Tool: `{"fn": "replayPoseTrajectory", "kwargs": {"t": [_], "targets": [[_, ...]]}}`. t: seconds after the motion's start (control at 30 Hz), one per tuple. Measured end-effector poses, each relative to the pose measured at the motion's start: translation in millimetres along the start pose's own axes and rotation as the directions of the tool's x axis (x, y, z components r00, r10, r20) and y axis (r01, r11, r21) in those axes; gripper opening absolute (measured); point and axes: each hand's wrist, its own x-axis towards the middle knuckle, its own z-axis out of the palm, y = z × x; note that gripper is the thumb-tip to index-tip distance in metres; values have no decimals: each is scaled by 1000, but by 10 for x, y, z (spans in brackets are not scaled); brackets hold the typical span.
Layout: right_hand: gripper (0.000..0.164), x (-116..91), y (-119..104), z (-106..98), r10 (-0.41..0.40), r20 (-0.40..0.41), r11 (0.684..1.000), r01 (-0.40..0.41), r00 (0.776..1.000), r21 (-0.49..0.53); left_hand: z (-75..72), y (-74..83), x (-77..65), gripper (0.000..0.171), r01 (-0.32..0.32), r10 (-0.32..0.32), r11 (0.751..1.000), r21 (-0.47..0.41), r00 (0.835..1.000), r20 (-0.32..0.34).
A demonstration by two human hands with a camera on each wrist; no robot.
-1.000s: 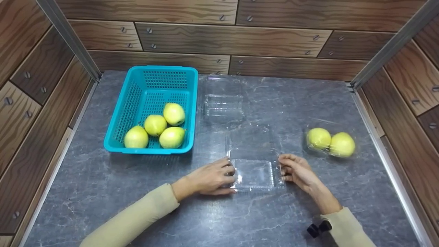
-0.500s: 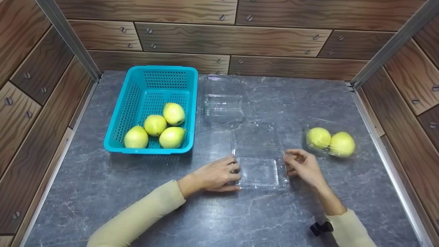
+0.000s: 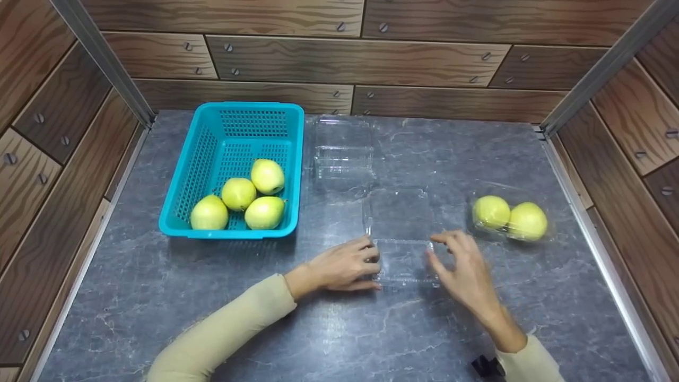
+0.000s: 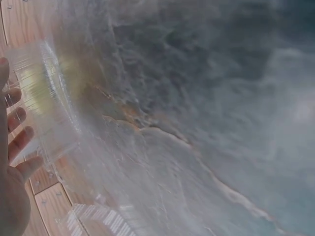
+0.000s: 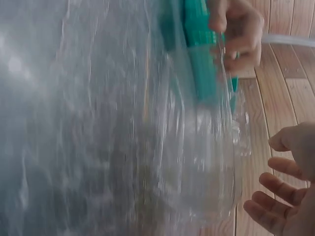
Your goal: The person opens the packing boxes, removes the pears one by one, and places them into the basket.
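Note:
An empty clear plastic clamshell container lies with its lid raised toward the back, at the middle front of the table. At its left side, my left hand holds the edge with bent fingers, the thumb near the front corner. My right hand is at the right side, thumb and fingers spread apart, fingertips close to the rim. Whether they touch it is hard to tell. In the right wrist view my left hand is at the container's far edge, while my right hand shows loose, spread fingers.
A turquoise basket at the back left holds several yellow-green pears. Another clear container stands beside it. On the right, a clear container holds two pears. Wood-patterned walls enclose the table.
The clear container has slid right and slightly back with my left hand. My right hand's thumb and fingers have spread from their earlier pinch at the rim.

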Motion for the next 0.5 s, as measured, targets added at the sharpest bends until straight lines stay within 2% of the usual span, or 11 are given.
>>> {"fn": "replayPoseTrajectory", "kwargs": {"t": [0.13, 0.3, 0.5], "targets": [[31, -67, -85, 52, -122, 13, 990, 123, 992, -67, 19, -17, 36, 34, 7, -8, 1000, -12, 1000, -8], [36, -148, -144, 90, -252, 62, 957, 258, 966, -133, 26, -42, 81, 36, 17, -18, 1000, -25, 1000, -16], [39, -224, -162, 126, -309, 112, 925, 326, 944, -195, 53, -75, 124, 36, 37, -39, 998, -60, 999, -30]]}}
